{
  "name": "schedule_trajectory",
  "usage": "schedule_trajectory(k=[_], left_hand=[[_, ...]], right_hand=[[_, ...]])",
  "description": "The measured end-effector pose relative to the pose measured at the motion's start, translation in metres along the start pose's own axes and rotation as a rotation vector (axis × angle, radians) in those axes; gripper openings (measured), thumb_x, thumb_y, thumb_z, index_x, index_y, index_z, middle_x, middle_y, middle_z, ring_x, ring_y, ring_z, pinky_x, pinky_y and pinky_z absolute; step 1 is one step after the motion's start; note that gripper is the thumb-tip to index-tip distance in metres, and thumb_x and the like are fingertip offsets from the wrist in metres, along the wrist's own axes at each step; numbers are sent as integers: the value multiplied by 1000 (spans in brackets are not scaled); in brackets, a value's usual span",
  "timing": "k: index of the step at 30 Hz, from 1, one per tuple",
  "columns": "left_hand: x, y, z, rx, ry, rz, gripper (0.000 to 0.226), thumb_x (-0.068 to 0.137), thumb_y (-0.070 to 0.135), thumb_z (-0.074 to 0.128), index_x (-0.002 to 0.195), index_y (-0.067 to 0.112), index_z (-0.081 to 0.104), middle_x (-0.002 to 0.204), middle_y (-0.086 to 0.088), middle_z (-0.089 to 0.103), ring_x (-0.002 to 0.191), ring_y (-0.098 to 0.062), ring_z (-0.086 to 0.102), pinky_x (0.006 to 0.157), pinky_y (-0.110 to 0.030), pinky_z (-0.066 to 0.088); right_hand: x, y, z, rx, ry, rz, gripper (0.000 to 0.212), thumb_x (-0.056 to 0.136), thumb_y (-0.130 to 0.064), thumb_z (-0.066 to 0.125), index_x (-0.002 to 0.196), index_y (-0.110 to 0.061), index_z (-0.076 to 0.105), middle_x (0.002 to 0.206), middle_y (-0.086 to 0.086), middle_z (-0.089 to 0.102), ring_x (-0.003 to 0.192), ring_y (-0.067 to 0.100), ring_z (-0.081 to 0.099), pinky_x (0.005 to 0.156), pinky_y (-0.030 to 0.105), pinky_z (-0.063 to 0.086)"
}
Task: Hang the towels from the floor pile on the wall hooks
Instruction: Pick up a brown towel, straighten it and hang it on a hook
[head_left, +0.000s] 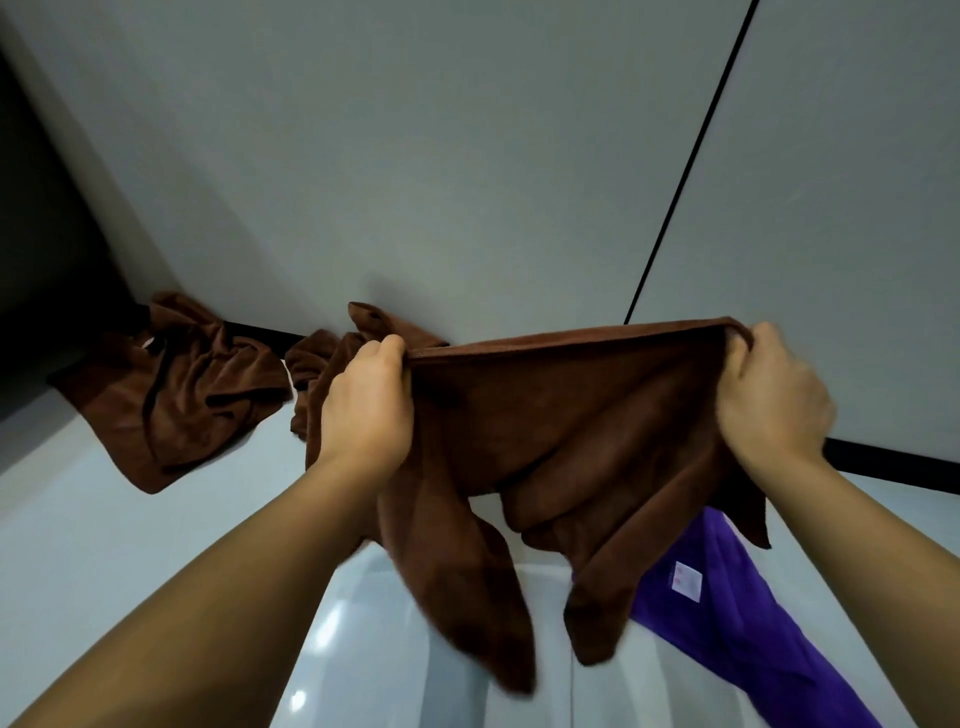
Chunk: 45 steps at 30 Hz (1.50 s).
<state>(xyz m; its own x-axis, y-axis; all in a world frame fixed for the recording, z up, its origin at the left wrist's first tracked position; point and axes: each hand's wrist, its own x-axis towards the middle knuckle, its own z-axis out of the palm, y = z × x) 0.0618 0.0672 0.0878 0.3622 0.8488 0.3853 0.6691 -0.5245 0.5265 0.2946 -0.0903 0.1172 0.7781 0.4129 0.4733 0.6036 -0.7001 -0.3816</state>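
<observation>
towel (561, 431): brown, plush, top hem stretched taut, rest sagging in folds, centre frame | left hand (366, 400): pinches hem's 9 o'clock end | right hand (769, 387): pinches 3 o'clock end | pile (171, 384): brown, crumpled, floor at 9 o'clock | purple towel (727, 597): at 5 o'clock

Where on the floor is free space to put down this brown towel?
Bare floor lies left of the left hand, in front of the crumpled towel. Crowded: by the wall around that towel, and under the held towel by the purple towel.
</observation>
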Motion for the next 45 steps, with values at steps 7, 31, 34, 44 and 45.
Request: schedule_trajectory(k=[7, 31, 34, 44, 45], left_hand=[[1, -14, -4, -48, -33, -15, 16, 90, 8, 47, 80, 14, 36, 83, -2, 41, 75, -23, 40, 67, -34, 29], [8, -47, -14, -95, 182, -221, 25, 100, 10, 31, 107, -3, 50, 108, -22, 52, 96, -37, 48, 73, -33, 29], [10, -45, -14, -126, 244, -285, 27, 101, 16, 32, 107, -3, 49, 111, -24, 53, 100, -39, 47, 72, -32, 26], [9, -51, -16, -95, 325, -465, 36, 102, 28, 32, 110, -3, 49, 114, -25, 54, 105, -42, 48, 81, -44, 34], [9, -52, -16, -49, 327, -432, 36, 102, 29, 31, 107, -2, 49, 111, -25, 54, 102, -43, 49, 76, -44, 33]], right_hand=[[6, 20, -3, 35, 55, 139, 36, 101, -28, 31, 106, 3, 48, 100, 34, 57, 92, 49, 54, 68, 41, 33], [7, 52, -6, 43, 104, 262, 38, 102, -29, 30, 108, 4, 48, 100, 34, 56, 91, 48, 53, 66, 40, 30], [8, 55, -4, 41, 103, 271, 41, 102, -31, 30, 108, 5, 50, 100, 34, 56, 91, 48, 53, 67, 40, 30], [9, 65, 3, 63, 117, 268, 44, 101, -34, 32, 106, 5, 53, 98, 32, 57, 91, 47, 53, 66, 38, 31], [10, 66, 4, 81, 113, 281, 45, 101, -35, 32, 103, 4, 54, 97, 31, 57, 91, 45, 53, 66, 38, 31]])
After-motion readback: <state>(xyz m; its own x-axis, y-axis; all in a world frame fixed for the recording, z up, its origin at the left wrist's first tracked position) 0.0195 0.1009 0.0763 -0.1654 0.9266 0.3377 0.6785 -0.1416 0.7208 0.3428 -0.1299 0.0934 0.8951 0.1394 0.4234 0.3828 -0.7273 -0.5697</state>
